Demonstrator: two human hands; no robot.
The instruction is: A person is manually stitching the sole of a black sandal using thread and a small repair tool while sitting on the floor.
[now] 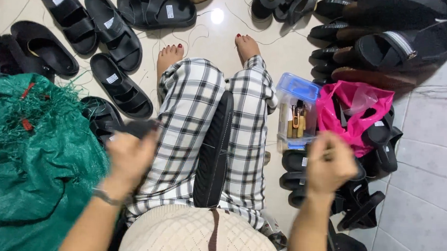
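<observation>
Pale glossy tile floor (212, 44) with a bright round light reflection (217, 16) at 12 o'clock. Grey-white tiles with dark grout lines (423, 164) from 3 to 5 o'clock. Loose threads (197, 36) lie scattered on the floor towards 12 o'clock. A green woven sack (26, 162) covers the floor from 8 to 9 o'clock.

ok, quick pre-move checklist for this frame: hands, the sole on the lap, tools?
1. Left hand grips a dark strap piece: ok, though blurred.
2. Right hand closed as a fist; what it pinches: cannot tell.
3. Black shoe sole lies along the lap between the knees: ok.
4. Clear tool box beside the right knee, blue lid tilted open: ok.
5. Thread between the hands: cannot tell.
6. Green sack close to the left arm, crowding it: not ok.
</observation>
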